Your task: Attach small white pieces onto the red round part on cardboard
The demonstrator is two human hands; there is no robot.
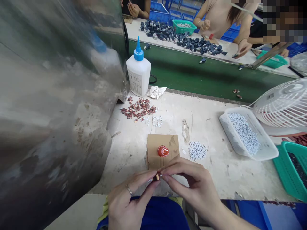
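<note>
My left hand (134, 195), with a ring on one finger, pinches a small brown figure-like part (157, 177) between thumb and fingertips. Thumb and forefinger of my right hand (189, 179) are pinched together right beside it, on a tiny pale piece (161, 175). Its shape is mostly hidden by the fingertips. Just beyond my hands lies a cardboard square (153, 143), with a small round container of red-orange content (163, 151) on it. To the right is a pile of small pale pieces (197, 150). Further back on the left lie several brown parts (139, 108) and a few scattered pale bits (157, 121).
A white bottle with a blue nozzle (138, 73) and a crumpled tissue (156, 92) stand at the back. On the right are a white basket of pale pieces (224, 123), a fan (285, 102) and a green basket (280, 166). Metal housing (59, 111) bounds the left. Other people work across the green divider (182, 75).
</note>
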